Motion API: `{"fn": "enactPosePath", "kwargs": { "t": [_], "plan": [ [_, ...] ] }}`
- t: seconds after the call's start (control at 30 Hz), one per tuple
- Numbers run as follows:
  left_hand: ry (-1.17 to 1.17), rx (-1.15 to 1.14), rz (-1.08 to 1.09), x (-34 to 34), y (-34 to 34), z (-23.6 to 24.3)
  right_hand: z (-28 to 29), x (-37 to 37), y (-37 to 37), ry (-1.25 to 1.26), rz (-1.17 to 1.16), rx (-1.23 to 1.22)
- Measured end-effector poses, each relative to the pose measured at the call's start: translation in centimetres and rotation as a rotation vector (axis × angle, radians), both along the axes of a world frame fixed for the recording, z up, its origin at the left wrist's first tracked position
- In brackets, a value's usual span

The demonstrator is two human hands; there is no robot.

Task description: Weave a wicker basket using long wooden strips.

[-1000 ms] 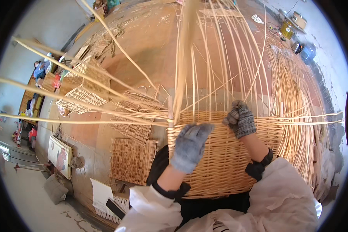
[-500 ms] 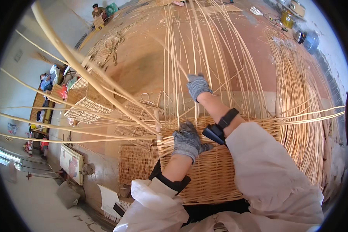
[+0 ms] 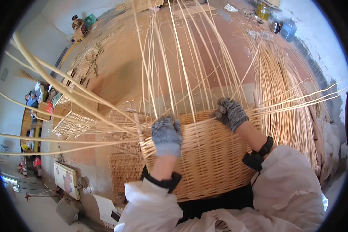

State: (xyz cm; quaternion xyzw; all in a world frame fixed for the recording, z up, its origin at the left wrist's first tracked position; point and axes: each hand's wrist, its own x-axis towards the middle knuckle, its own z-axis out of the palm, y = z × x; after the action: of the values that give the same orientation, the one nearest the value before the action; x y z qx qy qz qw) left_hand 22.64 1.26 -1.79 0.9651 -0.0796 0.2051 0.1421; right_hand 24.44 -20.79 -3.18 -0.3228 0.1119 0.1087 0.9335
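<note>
Grey-gloved, our left hand [image 3: 166, 136] and right hand [image 3: 232, 114] sit apart along the top edge of the basket [image 3: 210, 162] before us, curled, though we cannot tell whether they clamp the canes [image 3: 185, 77], presumably spread so that both ends are held steady

Tan wicker basket [image 3: 216, 158] sitting before me, tightly woven; pale rods [image 3: 185, 77] extending from far edge, others jutting left and right.
</note>
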Motion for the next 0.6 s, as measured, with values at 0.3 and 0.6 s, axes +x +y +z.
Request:
{"fn": "enactPosePath", "kwargs": {
  "t": [0.3,0.6],
  "plan": [
    [0.704,0.259,-0.109,-0.2,-5.9,1.7,0.0,8.5,0.9,-0.685,0.102,-1.398],
    [0.412,0.351,-0.071,-0.3,-5.2,1.1,6.5,-2.6,1.4,-0.211,-0.207,-0.580]
  ]
}}
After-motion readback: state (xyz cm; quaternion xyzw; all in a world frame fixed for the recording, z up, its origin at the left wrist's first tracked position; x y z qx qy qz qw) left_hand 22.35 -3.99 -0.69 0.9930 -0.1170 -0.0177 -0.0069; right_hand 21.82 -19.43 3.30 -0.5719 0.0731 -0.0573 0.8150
